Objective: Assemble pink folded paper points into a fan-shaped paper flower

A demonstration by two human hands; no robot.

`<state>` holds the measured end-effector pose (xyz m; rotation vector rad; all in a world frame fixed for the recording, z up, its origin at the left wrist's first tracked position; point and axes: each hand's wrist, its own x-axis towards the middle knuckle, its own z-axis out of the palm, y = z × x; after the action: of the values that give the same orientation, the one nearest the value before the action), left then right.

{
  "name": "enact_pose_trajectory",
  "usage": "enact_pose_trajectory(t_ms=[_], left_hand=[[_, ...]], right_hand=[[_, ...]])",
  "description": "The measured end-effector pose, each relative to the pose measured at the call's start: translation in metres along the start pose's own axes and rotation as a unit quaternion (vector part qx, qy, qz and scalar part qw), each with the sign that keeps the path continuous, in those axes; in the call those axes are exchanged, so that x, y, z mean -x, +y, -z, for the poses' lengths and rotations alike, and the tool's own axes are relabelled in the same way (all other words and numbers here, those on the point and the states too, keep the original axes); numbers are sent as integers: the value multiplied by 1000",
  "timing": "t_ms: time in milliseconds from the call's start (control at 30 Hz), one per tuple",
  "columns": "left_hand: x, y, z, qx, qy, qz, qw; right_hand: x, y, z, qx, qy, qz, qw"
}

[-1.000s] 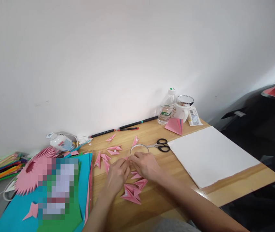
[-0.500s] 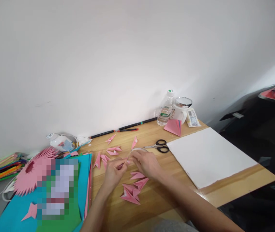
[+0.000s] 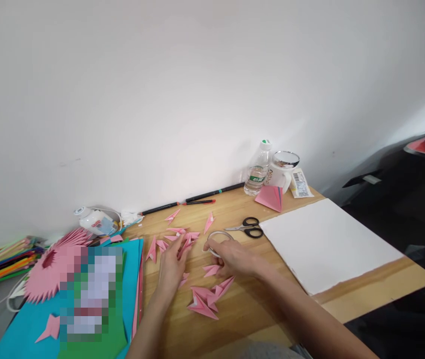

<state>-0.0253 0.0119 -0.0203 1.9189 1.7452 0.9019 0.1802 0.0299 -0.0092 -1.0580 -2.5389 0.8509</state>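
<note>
My left hand (image 3: 173, 264) is at the middle of the table, thumb and fingers closed on a folded pink paper piece (image 3: 191, 238). Other pink pieces, among them a pointed one (image 3: 151, 249), lie just beyond and to the left of it. My right hand (image 3: 231, 257) grips a roll of clear tape (image 3: 223, 234), whose ring stands out past the fingers. Below that hand lies a group of folded pink pieces (image 3: 202, 303). Black-handled scissors (image 3: 250, 228) rest beyond the tape, blades toward the left.
On the right is a white board (image 3: 328, 244). Along the wall stand a water bottle (image 3: 257, 172), a white mug (image 3: 280, 174) and a white bottle (image 3: 96, 222). Blue paper (image 3: 21, 319) and a spiky pink paper ring (image 3: 44, 279) lie at left. Black pens (image 3: 212, 193) edge the wall.
My hands have moved apart. The left has lowered a pink piece toward the others on the left; the right has come down with the tape roll, its ring now more visible.
</note>
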Motion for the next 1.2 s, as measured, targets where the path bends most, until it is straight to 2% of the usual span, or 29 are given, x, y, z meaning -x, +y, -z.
enact_pose_trajectory(t_ms=[167,233,300,367,433,500,600,733,833,967,1100,1200], left_hand=[[1,5,3,-8,65,-53,996],[2,9,5,30,64,-76,995],[3,14,6,94,27,-65,993],[4,19,6,173,-31,-19,984],[6,25,6,259,-83,36,962],[7,30,5,329,-107,86,934],[8,34,4,385,-111,140,905],[8,34,4,391,-104,170,898],[9,34,3,394,-77,185,897],[9,36,1,400,-45,208,891],[9,37,-5,411,-13,210,887],[10,36,-10,418,-18,201,886]], right_hand=[[-1,1,4,-60,61,-17,996],[-2,1,5,-107,83,-22,991],[-4,1,4,-187,84,-28,978],[-5,-1,3,-276,75,-36,957],[-5,-3,1,-337,68,-42,938],[-5,-5,-2,-360,71,-45,929],[-5,-8,-4,-370,74,-26,926],[-7,-10,-4,-349,89,-8,933],[-10,-7,-5,-301,145,-19,942],[-12,1,-4,-273,223,-25,936],[-12,-1,-5,-271,198,-16,942],[-13,-5,-11,-261,176,-17,949]])
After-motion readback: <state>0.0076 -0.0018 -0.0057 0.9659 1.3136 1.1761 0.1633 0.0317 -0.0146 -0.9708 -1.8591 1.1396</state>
